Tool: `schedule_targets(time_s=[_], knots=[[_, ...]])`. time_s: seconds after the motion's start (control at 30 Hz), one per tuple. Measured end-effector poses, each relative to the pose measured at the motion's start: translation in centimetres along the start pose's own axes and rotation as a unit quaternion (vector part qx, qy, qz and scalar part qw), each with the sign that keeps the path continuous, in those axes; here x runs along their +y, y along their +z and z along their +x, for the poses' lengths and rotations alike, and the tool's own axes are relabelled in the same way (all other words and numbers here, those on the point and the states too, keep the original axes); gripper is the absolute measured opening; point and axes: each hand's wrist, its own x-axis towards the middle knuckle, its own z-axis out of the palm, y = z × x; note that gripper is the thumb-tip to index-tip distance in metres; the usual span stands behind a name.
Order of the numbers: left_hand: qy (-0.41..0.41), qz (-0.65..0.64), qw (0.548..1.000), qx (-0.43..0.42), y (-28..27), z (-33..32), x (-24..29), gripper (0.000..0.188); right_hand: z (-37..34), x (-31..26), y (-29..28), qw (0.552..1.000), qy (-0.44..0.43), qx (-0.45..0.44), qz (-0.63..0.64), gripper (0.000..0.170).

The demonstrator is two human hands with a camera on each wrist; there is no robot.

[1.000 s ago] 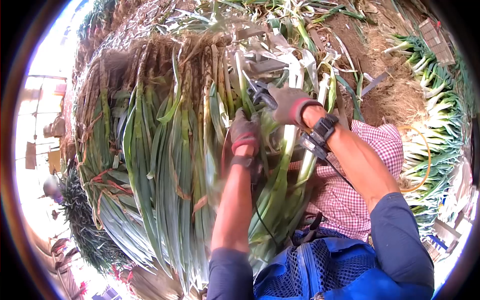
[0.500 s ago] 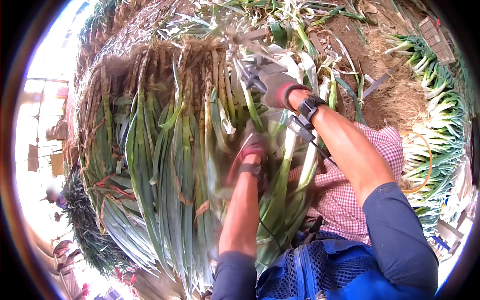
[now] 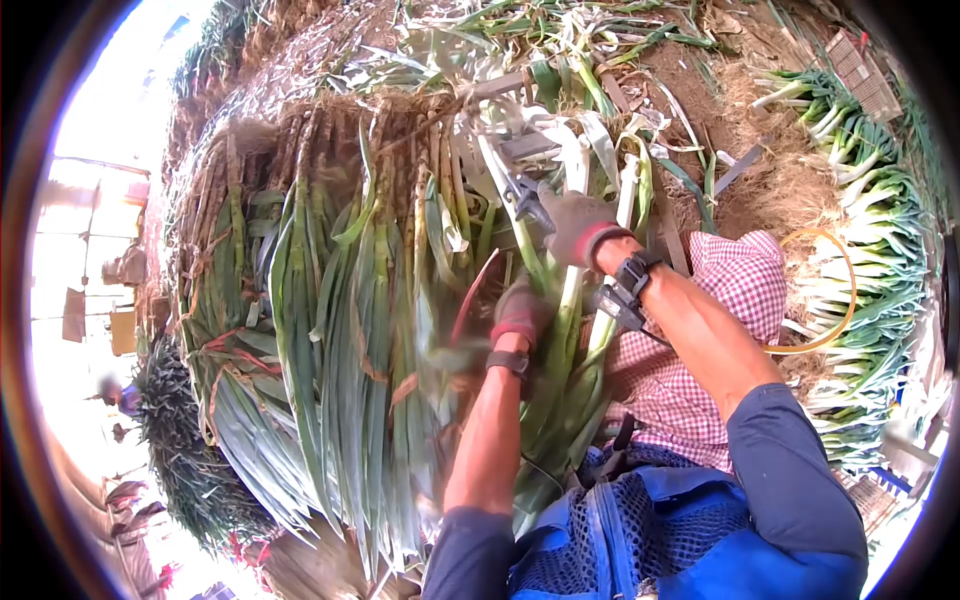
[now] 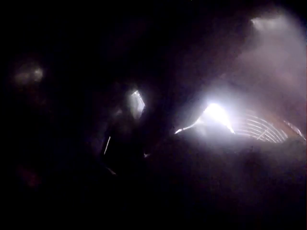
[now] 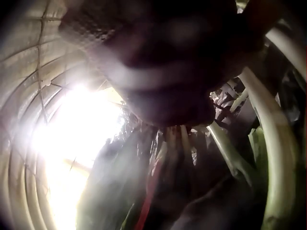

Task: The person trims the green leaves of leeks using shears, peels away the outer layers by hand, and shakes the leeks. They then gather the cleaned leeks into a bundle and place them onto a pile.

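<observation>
In the head view, the gloved left hand (image 3: 522,308) is curled round the green part of a leek (image 3: 512,205) whose pale end points up and away. Just above and to the right, the gloved right hand (image 3: 580,228) grips a dark handheld tool (image 3: 530,205), its front end against or close beside that leek. A large pile of unpeeled leeks (image 3: 330,250) lies left of the hands. The right wrist view shows the right hand (image 5: 158,72) dark at the top, with a pale stalk (image 5: 276,148) at right. The left wrist view is nearly black.
Pale leeks (image 3: 575,180) lie just right of the hands, beside a checked cloth (image 3: 740,285). A long row of leeks (image 3: 865,270) lines the far right, near a yellow hose loop (image 3: 850,290). Leaf scraps and flat strips litter the ground ahead.
The left hand has moved right and down from the edge of the pile, and a leek now slants beside it. The right hand went left with the tool, then came back right and down.
</observation>
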Motion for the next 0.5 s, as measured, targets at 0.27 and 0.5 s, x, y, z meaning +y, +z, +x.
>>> schedule_targets(time_s=[0.27, 0.5], knots=[[0.018, -0.021, 0.999, -0.022, 0.6, -2.6, -1.0, 0.058, 0.3, -0.8, -1.0, 1.000, 0.020, -0.002, 0.013, 0.060], [0.014, -0.084, 0.994, -0.063, 0.9, -3.7, -0.9, 0.056, -0.6, -0.4, -0.1, 0.999, 0.040, -0.028, 0.019, 0.050]])
